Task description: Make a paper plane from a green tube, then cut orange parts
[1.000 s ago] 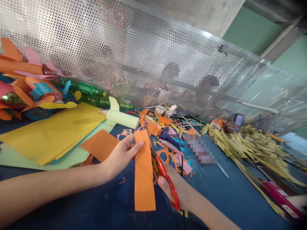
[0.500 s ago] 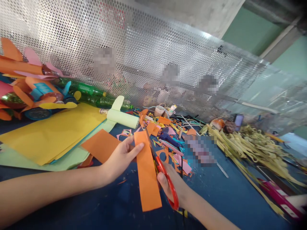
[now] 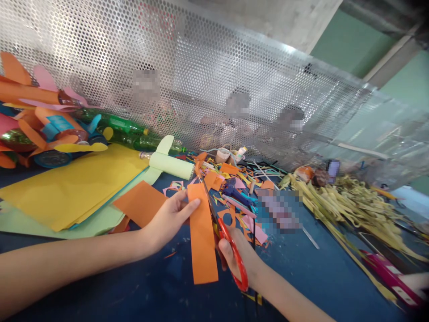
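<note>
Between the thumb and fingers of my left hand (image 3: 172,214) is the top end of an orange paper strip (image 3: 203,250), which hangs down over the blue table. My right hand (image 3: 239,250) has its fingers through the red handles of a pair of scissors (image 3: 241,270). The blades lie along the strip's right edge and point away from me. Just past their tips are paper scraps, and beyond my left hand rests a bottle wrapped in pale green paper (image 3: 172,165) with a fin on it.
Yellow paper sheets (image 3: 80,188) and an orange sheet (image 3: 144,201) lie at left, near paper-covered bottles (image 3: 63,125). Coloured scraps surround a dark blue glue gun (image 3: 237,192). Dried yellow strips (image 3: 351,201) heap at right. A perforated metal screen (image 3: 217,67) stands behind, with people beyond it.
The lower end of the orange strip has swung slightly left and up. Both hands and the scissors have barely moved.
</note>
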`<state>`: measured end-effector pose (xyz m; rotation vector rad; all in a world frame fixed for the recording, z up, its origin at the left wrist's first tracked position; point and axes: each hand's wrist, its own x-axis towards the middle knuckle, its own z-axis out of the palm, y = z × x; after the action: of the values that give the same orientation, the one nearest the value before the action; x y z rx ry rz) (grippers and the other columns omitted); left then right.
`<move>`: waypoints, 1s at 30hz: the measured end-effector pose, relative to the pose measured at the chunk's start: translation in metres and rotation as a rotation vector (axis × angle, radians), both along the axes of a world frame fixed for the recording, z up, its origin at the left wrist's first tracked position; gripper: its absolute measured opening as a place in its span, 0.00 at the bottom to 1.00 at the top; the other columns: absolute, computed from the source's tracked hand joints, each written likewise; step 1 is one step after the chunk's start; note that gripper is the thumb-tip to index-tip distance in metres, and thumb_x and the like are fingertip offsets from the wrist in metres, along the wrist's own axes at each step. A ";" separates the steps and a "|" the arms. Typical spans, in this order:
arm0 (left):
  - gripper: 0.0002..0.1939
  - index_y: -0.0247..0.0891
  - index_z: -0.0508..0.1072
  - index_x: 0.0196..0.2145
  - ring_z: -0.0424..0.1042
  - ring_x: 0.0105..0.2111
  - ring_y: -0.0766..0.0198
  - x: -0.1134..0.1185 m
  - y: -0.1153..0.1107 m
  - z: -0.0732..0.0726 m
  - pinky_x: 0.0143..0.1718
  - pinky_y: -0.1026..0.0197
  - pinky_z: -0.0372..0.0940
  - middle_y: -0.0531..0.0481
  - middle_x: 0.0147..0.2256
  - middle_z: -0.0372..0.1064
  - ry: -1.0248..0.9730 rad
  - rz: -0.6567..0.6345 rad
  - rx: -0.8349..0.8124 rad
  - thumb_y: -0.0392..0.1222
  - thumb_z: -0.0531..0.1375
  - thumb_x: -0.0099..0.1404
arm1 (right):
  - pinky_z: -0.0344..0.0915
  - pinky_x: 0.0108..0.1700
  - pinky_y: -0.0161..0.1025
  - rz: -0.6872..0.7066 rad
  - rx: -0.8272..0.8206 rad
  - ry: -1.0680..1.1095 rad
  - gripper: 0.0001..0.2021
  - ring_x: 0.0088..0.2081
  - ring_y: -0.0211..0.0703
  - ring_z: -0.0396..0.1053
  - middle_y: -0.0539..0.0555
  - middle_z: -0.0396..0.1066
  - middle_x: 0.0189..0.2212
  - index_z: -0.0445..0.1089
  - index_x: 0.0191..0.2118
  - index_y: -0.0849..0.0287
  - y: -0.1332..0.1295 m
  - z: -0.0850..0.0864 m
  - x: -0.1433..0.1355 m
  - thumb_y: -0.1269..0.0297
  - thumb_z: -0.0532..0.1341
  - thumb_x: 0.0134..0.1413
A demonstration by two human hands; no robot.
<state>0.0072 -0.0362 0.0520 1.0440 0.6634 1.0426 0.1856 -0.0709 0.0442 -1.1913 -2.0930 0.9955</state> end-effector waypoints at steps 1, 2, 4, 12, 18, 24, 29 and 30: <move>0.11 0.37 0.65 0.39 0.73 0.38 0.57 0.000 0.000 0.000 0.42 0.55 0.68 0.46 0.39 0.72 -0.003 -0.005 0.002 0.44 0.57 0.61 | 0.49 0.19 0.34 -0.005 0.007 -0.008 0.29 0.18 0.37 0.54 0.48 0.54 0.15 0.56 0.23 0.57 0.000 0.000 0.000 0.34 0.39 0.50; 0.11 0.37 0.65 0.39 0.73 0.38 0.57 -0.001 0.001 -0.001 0.42 0.55 0.67 0.47 0.38 0.72 -0.002 -0.008 0.005 0.44 0.57 0.61 | 0.49 0.19 0.34 -0.011 0.016 -0.021 0.29 0.18 0.36 0.54 0.48 0.54 0.15 0.56 0.24 0.57 0.000 0.000 0.000 0.34 0.39 0.50; 0.11 0.38 0.65 0.40 0.73 0.38 0.57 -0.001 0.002 -0.002 0.42 0.55 0.67 0.48 0.38 0.72 -0.001 -0.006 0.019 0.45 0.57 0.61 | 0.49 0.19 0.34 -0.028 0.033 -0.050 0.29 0.18 0.36 0.54 0.48 0.54 0.16 0.55 0.24 0.57 0.000 0.000 0.000 0.34 0.39 0.49; 0.09 0.38 0.68 0.37 0.72 0.35 0.62 -0.003 0.004 0.002 0.38 0.63 0.66 0.50 0.36 0.72 0.032 0.068 0.032 0.45 0.58 0.60 | 0.46 0.18 0.33 -0.035 0.042 -0.081 0.30 0.17 0.32 0.50 0.45 0.51 0.16 0.52 0.24 0.57 0.004 -0.007 0.009 0.32 0.38 0.47; 0.09 0.38 0.67 0.34 0.72 0.31 0.66 -0.003 0.006 0.005 0.34 0.65 0.66 0.53 0.31 0.72 0.037 0.090 -0.001 0.45 0.59 0.59 | 0.45 0.18 0.32 -0.023 0.015 -0.079 0.28 0.17 0.31 0.49 0.45 0.50 0.16 0.51 0.24 0.58 0.006 -0.013 0.011 0.34 0.39 0.50; 0.10 0.38 0.66 0.34 0.72 0.30 0.63 -0.004 0.010 0.003 0.35 0.61 0.66 0.52 0.29 0.72 0.051 0.065 0.007 0.46 0.59 0.59 | 0.46 0.17 0.31 -0.041 0.012 -0.064 0.27 0.16 0.31 0.49 0.44 0.50 0.16 0.52 0.25 0.57 0.008 -0.014 0.012 0.35 0.42 0.50; 0.12 0.39 0.65 0.36 0.72 0.28 0.61 -0.007 0.016 0.002 0.33 0.59 0.65 0.50 0.29 0.72 0.097 0.052 0.015 0.48 0.58 0.59 | 0.47 0.17 0.32 -0.052 0.010 -0.041 0.24 0.16 0.31 0.50 0.45 0.51 0.16 0.51 0.24 0.57 0.009 -0.011 0.014 0.38 0.44 0.52; 0.12 0.39 0.65 0.36 0.72 0.27 0.62 -0.007 0.017 0.002 0.33 0.59 0.65 0.50 0.29 0.72 0.100 0.058 0.024 0.48 0.58 0.59 | 0.47 0.17 0.32 -0.055 0.009 -0.042 0.24 0.16 0.31 0.49 0.45 0.50 0.16 0.51 0.24 0.57 0.009 -0.011 0.014 0.39 0.44 0.53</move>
<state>0.0001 -0.0189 0.0538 1.1089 0.7672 1.0559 0.1999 -0.0617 0.0332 -1.2692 -2.0826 0.9430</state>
